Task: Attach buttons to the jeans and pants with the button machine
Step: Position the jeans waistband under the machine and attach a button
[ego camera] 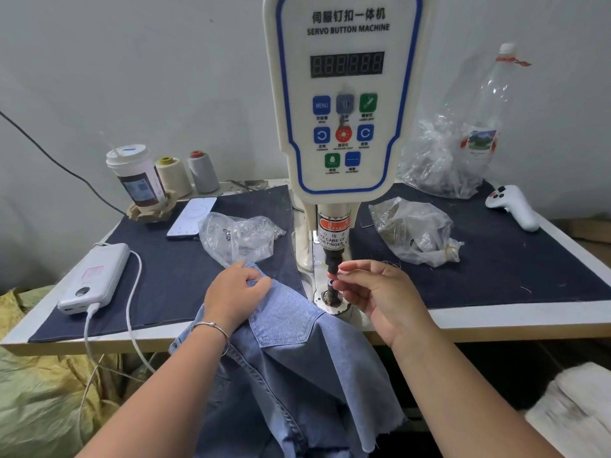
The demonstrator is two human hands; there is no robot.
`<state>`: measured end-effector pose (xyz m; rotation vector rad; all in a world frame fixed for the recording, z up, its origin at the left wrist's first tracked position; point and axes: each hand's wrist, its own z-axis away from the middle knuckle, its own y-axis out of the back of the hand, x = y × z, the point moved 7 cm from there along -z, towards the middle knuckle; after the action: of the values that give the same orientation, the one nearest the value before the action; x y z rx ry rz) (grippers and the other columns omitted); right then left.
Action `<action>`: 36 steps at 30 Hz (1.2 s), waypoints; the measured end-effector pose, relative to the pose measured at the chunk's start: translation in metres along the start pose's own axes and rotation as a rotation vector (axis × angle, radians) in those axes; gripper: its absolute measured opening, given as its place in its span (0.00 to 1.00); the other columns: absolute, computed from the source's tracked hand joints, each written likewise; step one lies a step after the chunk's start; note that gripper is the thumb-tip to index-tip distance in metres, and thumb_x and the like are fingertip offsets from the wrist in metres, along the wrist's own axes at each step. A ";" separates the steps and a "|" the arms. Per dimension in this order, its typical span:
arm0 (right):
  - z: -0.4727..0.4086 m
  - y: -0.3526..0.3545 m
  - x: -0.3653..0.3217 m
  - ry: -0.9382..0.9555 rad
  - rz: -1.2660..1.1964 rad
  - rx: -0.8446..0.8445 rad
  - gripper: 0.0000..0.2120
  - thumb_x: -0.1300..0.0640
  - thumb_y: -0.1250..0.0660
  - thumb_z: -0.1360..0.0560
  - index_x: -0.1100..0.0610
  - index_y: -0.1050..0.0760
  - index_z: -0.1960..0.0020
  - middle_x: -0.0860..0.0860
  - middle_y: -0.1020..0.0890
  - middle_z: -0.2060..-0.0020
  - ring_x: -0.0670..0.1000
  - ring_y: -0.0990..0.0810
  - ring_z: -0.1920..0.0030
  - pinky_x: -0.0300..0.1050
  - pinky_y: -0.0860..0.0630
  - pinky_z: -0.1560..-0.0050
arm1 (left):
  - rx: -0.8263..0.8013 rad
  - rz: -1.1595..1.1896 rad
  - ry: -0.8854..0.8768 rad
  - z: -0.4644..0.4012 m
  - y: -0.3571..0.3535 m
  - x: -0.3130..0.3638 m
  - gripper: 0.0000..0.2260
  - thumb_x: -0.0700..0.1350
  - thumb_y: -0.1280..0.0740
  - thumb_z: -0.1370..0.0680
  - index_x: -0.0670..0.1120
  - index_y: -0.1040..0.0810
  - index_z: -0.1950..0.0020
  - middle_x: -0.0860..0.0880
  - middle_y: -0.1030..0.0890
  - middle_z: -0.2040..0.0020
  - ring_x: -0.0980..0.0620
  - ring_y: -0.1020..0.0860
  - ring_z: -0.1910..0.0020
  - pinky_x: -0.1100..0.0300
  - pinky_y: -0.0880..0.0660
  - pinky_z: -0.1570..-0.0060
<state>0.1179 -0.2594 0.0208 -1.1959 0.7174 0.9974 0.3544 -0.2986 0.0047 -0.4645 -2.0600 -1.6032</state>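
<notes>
A table [496, 317] covered by dark cloth is seen, with a white button machine [344, 94] standing at its middle (its panel reads "SERVO BUTTON MACHINE"). Light blue jeans [291, 375] are draped over the near edge of the table, just left of the machine's round base. The jeans are gripped near their top edge by the left hand [236, 297], whose fingers are curled into the fabric; a bracelet is worn on that wrist. The right hand [373, 294] is held at the machine's black punch [331, 262], with thumb and forefinger pinched close at the tip; whether a button is held there cannot be told. Clear plastic bags [415, 231] lie on either side of the machine. A power bank [96, 277] lies at the near left, a phone [192, 217] beyond it.
</notes>
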 end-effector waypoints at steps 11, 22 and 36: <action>0.012 -0.002 -0.010 -0.014 -0.037 0.046 0.10 0.74 0.34 0.29 0.60 0.23 0.57 0.60 0.15 0.63 0.47 0.18 0.72 0.33 0.28 0.76 | -0.007 0.013 0.010 0.001 0.000 0.000 0.21 0.43 0.34 0.26 0.46 0.40 0.75 0.50 0.34 0.68 0.49 0.33 0.66 0.56 0.39 0.68; 0.037 0.003 -0.005 0.033 0.035 0.115 0.07 0.70 0.38 0.26 0.61 0.25 0.54 0.59 0.14 0.59 0.51 0.19 0.70 0.38 0.27 0.71 | -0.016 0.050 0.033 0.000 -0.001 -0.004 0.21 0.44 0.34 0.26 0.46 0.41 0.75 0.50 0.34 0.68 0.51 0.35 0.69 0.56 0.40 0.69; -0.072 -0.188 0.003 0.517 1.296 -0.122 0.13 0.63 0.41 0.22 0.51 0.21 0.45 0.52 0.25 0.46 0.54 0.24 0.47 0.47 0.27 0.49 | -0.084 0.091 0.047 -0.004 -0.001 -0.013 0.11 0.45 0.37 0.22 0.44 0.29 0.64 0.47 0.24 0.62 0.45 0.29 0.62 0.52 0.33 0.65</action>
<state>0.2939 -0.3394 0.0777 -1.0323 1.9937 1.7950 0.3651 -0.3026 -0.0031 -0.5371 -1.9151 -1.6356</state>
